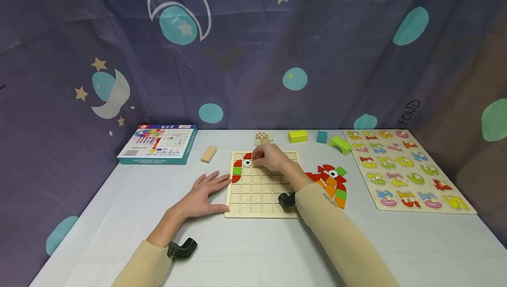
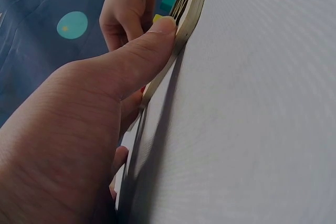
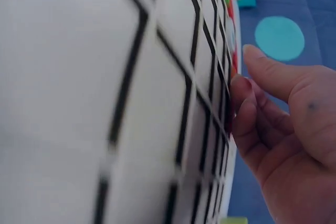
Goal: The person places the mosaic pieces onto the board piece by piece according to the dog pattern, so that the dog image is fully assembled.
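A wooden grid board (image 1: pixel 255 199) lies on the table. My left hand (image 1: pixel 203 195) rests beside its left edge, fingers spread and mostly straight. In the left wrist view the thumb (image 2: pixel 144 51) touches the board's side. My right hand (image 1: pixel 271 157) is over the board's upper part, fingertips bent down at the surface. A sliver of red shows by these fingers (image 3: pixel 247 124) in the right wrist view; whether they pinch a tile is hidden. Left of them sit an eye tile (image 1: pixel 247 163), a green tile (image 1: pixel 236 171) and red curved tiles (image 1: pixel 236 178).
Loose red, orange and green tiles (image 1: pixel 330 181) lie right of the board. Farther right is a number puzzle (image 1: pixel 380 163). Behind stand a pattern card (image 1: pixel 263 138), yellow block (image 1: pixel 298 136), teal cube (image 1: pixel 322 137) and green arch (image 1: pixel 340 145). A wooden block (image 1: pixel 208 154) and box (image 1: pixel 158 146) lie left.
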A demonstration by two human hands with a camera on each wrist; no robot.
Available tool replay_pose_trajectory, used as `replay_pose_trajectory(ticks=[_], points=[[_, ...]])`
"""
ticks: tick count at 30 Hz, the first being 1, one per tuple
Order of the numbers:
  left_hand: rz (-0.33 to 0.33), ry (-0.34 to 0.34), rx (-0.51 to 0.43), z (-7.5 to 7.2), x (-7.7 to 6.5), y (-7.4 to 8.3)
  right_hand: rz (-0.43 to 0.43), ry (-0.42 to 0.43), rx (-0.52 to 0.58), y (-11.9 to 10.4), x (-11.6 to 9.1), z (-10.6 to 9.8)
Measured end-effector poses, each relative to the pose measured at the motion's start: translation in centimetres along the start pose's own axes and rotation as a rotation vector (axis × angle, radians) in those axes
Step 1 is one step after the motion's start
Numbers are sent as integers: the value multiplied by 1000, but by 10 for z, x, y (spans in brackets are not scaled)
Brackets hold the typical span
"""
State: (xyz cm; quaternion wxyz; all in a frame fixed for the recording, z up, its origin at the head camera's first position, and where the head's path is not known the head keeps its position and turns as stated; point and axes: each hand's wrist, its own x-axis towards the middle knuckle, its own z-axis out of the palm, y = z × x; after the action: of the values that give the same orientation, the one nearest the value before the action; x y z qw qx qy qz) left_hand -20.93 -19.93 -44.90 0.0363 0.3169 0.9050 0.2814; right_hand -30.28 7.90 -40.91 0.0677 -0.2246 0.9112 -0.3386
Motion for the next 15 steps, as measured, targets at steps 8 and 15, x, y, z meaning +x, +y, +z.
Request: replay_pose_trajectory(ticks=[8,15], points=[[5,3,4,0,1,1,12,28,31,15,-29,-39],[-5,3,5,1,0,0,48,72,29,39,-57,-71]])
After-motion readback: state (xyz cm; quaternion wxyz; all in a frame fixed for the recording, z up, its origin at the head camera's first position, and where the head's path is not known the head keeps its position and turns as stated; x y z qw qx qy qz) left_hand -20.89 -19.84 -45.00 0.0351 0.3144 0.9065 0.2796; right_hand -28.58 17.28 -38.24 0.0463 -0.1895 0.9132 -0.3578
